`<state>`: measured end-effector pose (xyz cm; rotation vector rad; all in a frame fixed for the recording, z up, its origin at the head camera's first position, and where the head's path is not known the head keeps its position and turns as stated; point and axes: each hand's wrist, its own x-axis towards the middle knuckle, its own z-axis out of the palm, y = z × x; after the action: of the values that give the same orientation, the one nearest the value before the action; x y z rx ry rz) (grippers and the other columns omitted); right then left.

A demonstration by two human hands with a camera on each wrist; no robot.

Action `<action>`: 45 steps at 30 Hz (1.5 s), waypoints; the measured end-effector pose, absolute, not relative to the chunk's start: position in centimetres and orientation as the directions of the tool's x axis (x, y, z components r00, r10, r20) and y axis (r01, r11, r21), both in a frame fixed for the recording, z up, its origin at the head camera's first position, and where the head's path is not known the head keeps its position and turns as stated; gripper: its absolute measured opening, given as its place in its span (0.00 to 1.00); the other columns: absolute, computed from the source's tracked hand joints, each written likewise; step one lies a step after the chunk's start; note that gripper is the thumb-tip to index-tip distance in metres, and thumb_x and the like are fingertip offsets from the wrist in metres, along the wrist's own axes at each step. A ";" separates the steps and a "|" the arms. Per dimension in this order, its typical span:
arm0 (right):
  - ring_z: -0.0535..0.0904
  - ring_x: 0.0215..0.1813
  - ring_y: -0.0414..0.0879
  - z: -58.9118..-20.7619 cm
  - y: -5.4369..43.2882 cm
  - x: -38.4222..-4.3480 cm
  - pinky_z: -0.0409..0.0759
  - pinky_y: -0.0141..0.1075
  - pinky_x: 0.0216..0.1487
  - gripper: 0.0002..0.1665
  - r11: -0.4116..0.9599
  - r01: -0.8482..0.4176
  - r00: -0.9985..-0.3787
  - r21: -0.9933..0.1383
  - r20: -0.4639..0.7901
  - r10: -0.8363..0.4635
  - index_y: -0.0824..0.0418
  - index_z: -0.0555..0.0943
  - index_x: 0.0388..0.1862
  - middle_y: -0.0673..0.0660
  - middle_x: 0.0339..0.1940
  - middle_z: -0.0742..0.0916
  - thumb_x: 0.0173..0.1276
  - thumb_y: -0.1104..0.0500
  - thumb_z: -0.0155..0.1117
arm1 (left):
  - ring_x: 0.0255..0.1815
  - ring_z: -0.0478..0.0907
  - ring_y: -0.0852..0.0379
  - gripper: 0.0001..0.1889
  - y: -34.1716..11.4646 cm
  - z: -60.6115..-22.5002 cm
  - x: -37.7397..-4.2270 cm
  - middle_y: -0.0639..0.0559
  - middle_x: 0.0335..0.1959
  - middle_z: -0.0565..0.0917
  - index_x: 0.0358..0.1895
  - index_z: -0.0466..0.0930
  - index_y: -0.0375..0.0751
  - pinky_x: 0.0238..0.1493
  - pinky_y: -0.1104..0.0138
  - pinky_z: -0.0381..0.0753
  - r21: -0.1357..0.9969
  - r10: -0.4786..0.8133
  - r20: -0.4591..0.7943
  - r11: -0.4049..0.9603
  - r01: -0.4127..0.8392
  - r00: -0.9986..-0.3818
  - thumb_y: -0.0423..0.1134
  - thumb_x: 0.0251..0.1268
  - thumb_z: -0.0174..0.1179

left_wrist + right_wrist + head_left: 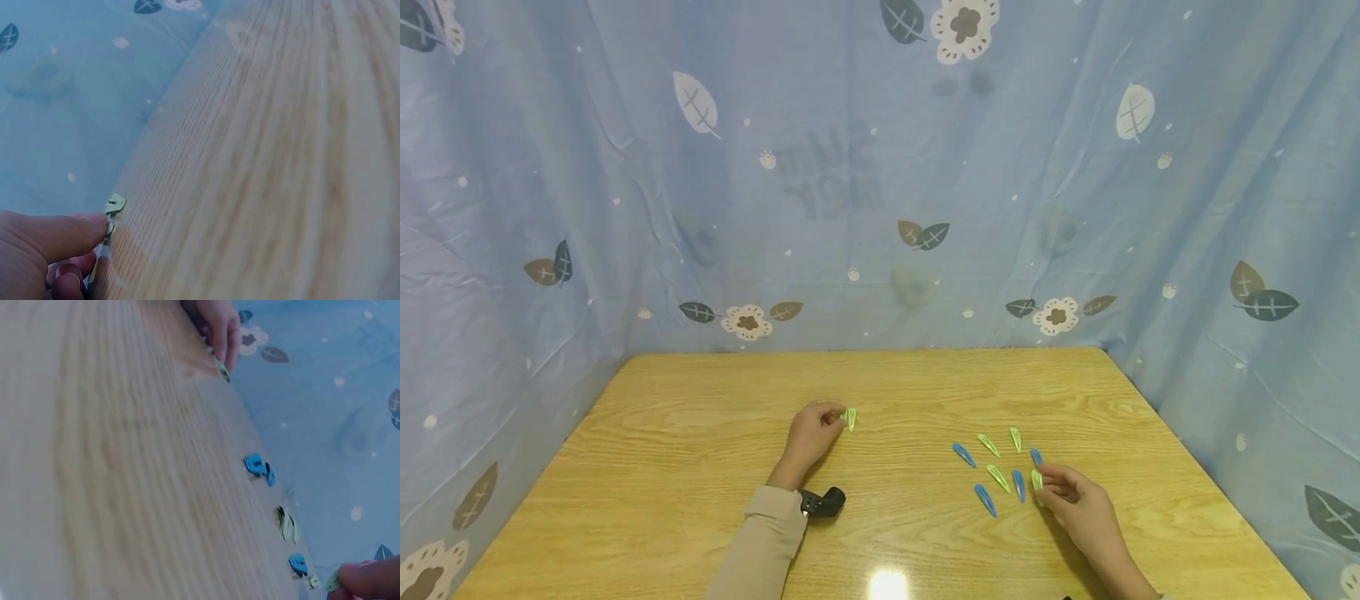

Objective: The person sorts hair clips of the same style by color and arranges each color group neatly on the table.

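Toward the table's middle, my left hand (811, 435) pinches a green snap hair clip (852, 419) between thumb and fingers. The left wrist view shows this hair clip (115, 203) by the thumb tip, with a second bit of green just under it. Over on the right, my right hand (1084, 507) pinches another green hair clip (1037, 479) by thumb and forefinger, beside the loose clips. Among those lie blue hair clips (985, 500) and green hair clips (997, 477), spread with small gaps. In the right wrist view, the pinched green clip (333, 581) is at the fingertips.
The clips lie on a wood-grain table (700, 467). A blue patterned curtain (850, 167) hangs behind the table and along both sides. A black device (824, 502) is strapped to the left wrist. Light glares off the table's front edge.
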<state>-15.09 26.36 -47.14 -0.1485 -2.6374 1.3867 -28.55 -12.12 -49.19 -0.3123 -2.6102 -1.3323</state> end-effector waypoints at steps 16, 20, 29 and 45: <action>0.80 0.43 0.40 -45.7 23.3 -16.4 0.77 0.25 0.46 0.18 0.498 -0.189 -0.976 -0.846 0.217 -0.003 0.70 0.80 0.51 0.59 0.44 0.84 0.63 0.65 0.66 | 0.28 0.69 0.58 0.10 -12.1 -49.2 -28.7 0.51 0.28 0.76 0.44 0.85 0.35 0.31 0.66 0.71 0.751 0.106 0.284 0.593 0.290 -0.953 0.32 0.60 0.65; 0.80 0.43 0.41 -45.0 21.9 -17.5 0.77 0.27 0.49 0.18 0.479 -0.236 -0.969 -0.845 0.245 -0.044 0.71 0.79 0.51 0.59 0.43 0.84 0.61 0.68 0.66 | 0.28 0.68 0.58 0.10 -12.2 -49.3 -28.8 0.52 0.28 0.75 0.45 0.85 0.35 0.30 0.66 0.71 0.754 0.104 0.280 0.592 0.286 -0.954 0.32 0.60 0.65; 0.79 0.44 0.45 -44.6 17.9 -19.7 0.75 0.25 0.49 0.18 0.331 -0.201 -0.980 -0.922 0.194 -0.053 0.71 0.79 0.50 0.61 0.45 0.83 0.60 0.71 0.66 | 0.28 0.68 0.58 0.10 -12.2 -49.1 -28.8 0.52 0.28 0.75 0.45 0.85 0.35 0.30 0.66 0.71 0.769 0.105 0.263 0.577 0.274 -0.959 0.33 0.60 0.65; 0.79 0.45 0.51 -44.0 10.6 -23.0 0.78 0.30 0.43 0.17 0.224 -0.185 -0.982 -0.957 0.170 -0.087 0.71 0.80 0.49 0.61 0.44 0.83 0.60 0.73 0.65 | 0.28 0.68 0.58 0.10 -12.2 -49.4 -29.0 0.52 0.28 0.75 0.45 0.85 0.36 0.30 0.66 0.71 0.759 0.111 0.267 0.587 0.280 -0.957 0.33 0.61 0.65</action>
<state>-22.96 10.64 -43.96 0.2670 -2.3943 1.8892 -29.01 -12.16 -49.39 -0.3273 -2.6249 -1.3057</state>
